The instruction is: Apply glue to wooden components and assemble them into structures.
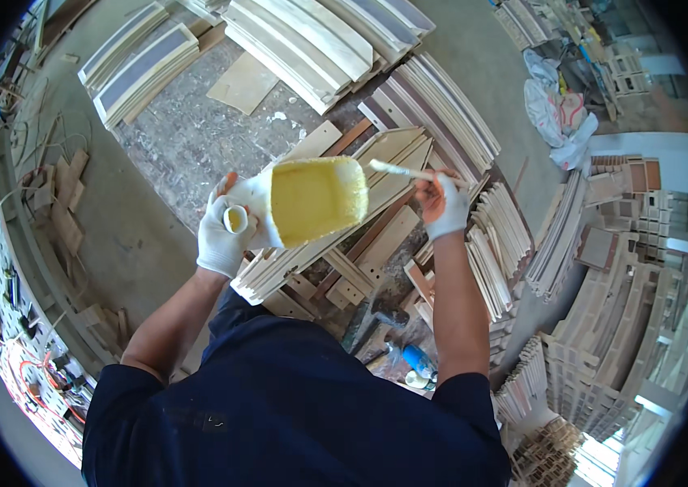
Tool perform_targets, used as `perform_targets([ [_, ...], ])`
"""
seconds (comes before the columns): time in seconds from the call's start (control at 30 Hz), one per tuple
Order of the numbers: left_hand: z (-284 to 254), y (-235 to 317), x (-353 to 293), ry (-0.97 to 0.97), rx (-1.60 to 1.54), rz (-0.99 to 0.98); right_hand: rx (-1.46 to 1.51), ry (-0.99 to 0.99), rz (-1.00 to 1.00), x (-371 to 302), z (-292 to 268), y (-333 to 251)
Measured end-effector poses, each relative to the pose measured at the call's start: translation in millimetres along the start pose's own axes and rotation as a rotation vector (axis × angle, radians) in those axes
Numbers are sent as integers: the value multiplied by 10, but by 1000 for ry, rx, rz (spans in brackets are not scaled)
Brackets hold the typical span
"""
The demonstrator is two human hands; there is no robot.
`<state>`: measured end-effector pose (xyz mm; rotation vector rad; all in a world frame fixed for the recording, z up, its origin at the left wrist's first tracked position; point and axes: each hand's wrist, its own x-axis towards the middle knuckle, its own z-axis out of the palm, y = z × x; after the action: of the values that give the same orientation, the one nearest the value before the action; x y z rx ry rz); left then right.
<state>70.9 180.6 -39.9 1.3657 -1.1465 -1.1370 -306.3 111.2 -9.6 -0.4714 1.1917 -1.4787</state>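
Note:
My left hand (224, 235), in a white glove, is closed around the neck of a white plastic jug (256, 199) with one side cut away. Pale yellow liquid that looks like glue (307, 201) lies inside it, and dried residue coats the rim. To the right, my gloved right hand (444, 209), with orange showing at the fingers, grips a small brush (399, 170). The brush's whitish bristle end points left toward the jug, a little apart from its rim. Below both hands, long wooden boards (389, 150) lie stacked across the worktable, partly hidden by the jug.
Curved wooden pieces (295, 45) are piled on the stained worktable (174, 122)'s far side. More strips (502, 235) stand at its right. A hammer-like tool (384, 315) and a blue bottle (419, 361) lie near me. Stacked wooden parts (604, 333) fill the right floor.

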Motion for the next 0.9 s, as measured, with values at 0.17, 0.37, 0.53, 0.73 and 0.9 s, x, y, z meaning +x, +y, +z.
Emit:
perform_targets([
  [0.17, -25, 68, 108, 59, -47, -51, -260, 139, -85, 863, -69, 185],
  [0.37, -94, 146, 47, 102, -167, -199, -866, -105, -257, 1435, -35, 427],
  [0.53, -98, 141, 12, 116, -174, -220, -1395, -354, -429, 1417, 224, 435],
  [0.73, -47, 102, -21, 86, -156, -216, -1264, -197, -271, 1463, 162, 333],
  [0.9, -15, 92, -46, 55, -116, -184, -1158, -165, -192, 1441, 65, 343],
])
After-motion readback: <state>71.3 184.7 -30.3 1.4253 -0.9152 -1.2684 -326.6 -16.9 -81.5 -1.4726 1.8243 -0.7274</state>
